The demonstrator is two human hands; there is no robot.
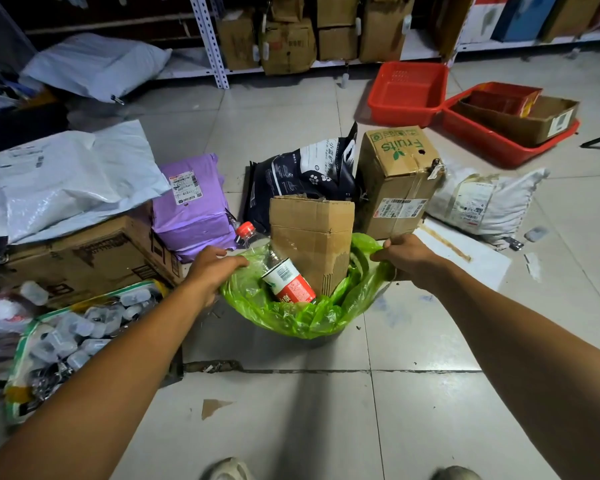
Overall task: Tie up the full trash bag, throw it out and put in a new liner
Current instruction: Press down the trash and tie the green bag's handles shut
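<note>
The crumpled green trash bag point(291, 317), stuffed with a cardboard box point(310, 237) and bottle point(281, 271), has left hand point(212, 268) and right hand point(407, 252) fingers gripping opposite rim edges, parcels crowding behind it, bare floor point(326, 410) before it.

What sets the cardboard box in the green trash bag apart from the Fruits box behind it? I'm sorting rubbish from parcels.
The cardboard box stands inside the green trash bag with its top torn open; the Fruits box sits on the floor, closed. The bagged one shows no label; the Fruits box has green print and a shipping label. Both are brown cardboard and upright.
</note>
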